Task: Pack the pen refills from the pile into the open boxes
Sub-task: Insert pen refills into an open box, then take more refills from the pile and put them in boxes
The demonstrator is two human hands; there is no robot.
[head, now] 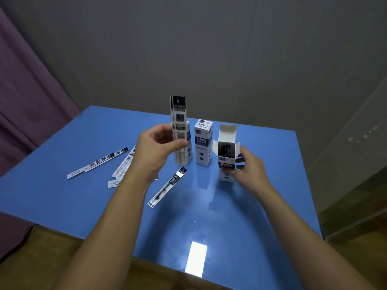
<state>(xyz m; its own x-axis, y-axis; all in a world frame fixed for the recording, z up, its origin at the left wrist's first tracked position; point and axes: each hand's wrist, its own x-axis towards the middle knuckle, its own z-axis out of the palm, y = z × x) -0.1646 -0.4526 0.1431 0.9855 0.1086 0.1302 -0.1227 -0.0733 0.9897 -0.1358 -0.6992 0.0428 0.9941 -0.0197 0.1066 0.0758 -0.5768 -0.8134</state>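
My left hand [156, 147] pinches a small bunch of packaged pen refills [178, 120] and holds them upright above the table. My right hand [247, 166] grips an open box [226, 155] that stands on the blue table; its lid flap points up and dark refills show inside. Two more boxes stand behind: one [189, 143] partly hidden by the held refills, and a closed one [203, 143] in the middle. A pile of loose refills [104, 162] lies at the left, and a single refill [167, 187] lies between my forearms.
The blue table [261, 216] has its near edge close to me and a bright light reflection on it. A purple curtain [25, 97] hangs at the left. A grey wall stands behind the table.
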